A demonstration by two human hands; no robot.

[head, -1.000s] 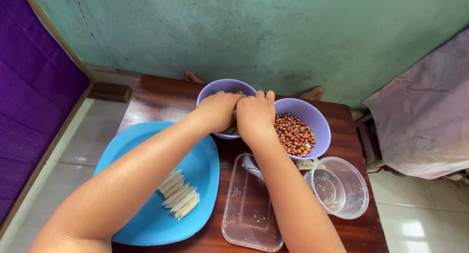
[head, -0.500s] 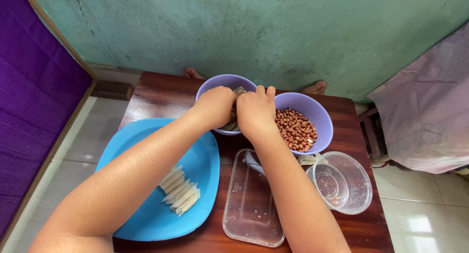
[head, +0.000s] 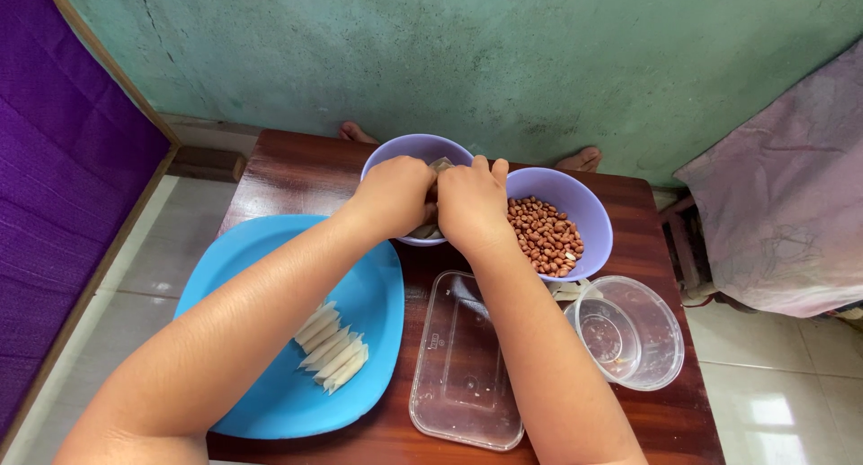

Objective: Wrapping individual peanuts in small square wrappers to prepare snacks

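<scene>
My left hand (head: 394, 195) and my right hand (head: 470, 204) meet over a purple bowl (head: 409, 150) at the back of the wooden table (head: 288, 173). Both sets of fingers are closed around a small pale piece (head: 440, 165) that pokes out between them; most of it is hidden. To the right stands a second purple bowl (head: 586, 215) filled with peanuts (head: 544, 234). A blue plate (head: 270, 249) lies under my left forearm and carries a row of several pale rolled sticks (head: 331, 348).
A clear rectangular plastic lid (head: 458, 366) lies in front of the bowls, and a clear round tub (head: 629, 332) stands at the right. Another person's bare toes (head: 580, 159) show behind the table by the green wall. Tiled floor lies on both sides.
Both hands stay together over the left purple bowl, shifting only slightly. The view has drifted a little.
</scene>
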